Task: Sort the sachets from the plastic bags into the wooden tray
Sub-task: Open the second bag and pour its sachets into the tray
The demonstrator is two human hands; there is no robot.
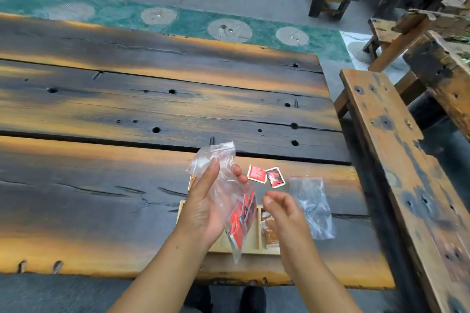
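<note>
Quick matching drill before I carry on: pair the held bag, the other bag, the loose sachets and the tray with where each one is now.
1. held bag
2. other bag
3. loose sachets
4. wooden tray

A. flat on the table, right of the right hand
B. under both hands
C. in the left hand
D. on the table beyond the hands

Pairs: 1-C, 2-A, 3-D, 4-B

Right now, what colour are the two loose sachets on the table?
Red with black and white edging, the two loose sachets; head view shows them best.
</note>
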